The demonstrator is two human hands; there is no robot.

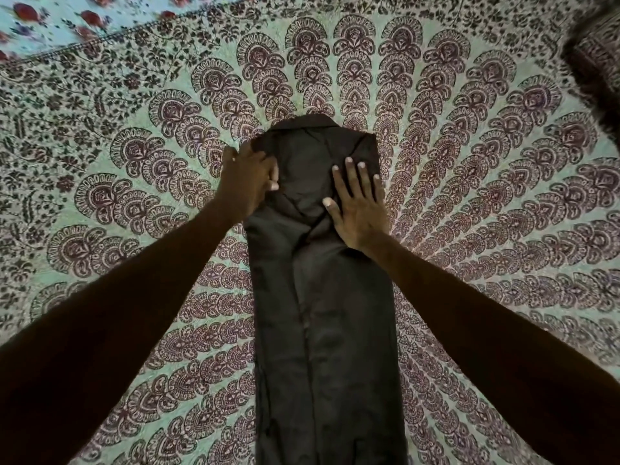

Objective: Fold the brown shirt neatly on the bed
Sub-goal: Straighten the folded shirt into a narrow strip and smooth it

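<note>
I observe the brown shirt (pixel 322 330) lying on the bed (pixel 486 196) at the centre of the frame. It is folded into one long narrow strip running from the upper middle down to the bottom edge, with the collar (pixel 302 124) at the top end.

My right hand (pixel 359 213) lies flat on the upper right part of the strip, fingers straight and spread, palm down on the cloth.

My left hand (pixel 248 179) sits on the strip's upper left edge, thumb on the fabric. It is blurred, and I cannot tell whether it pinches the fold or only presses it.

A floral sheet (pixel 67 21) shows in the upper left corner. A dark patterned bundle (pixel 593 68) occupies the upper right corner.
</note>
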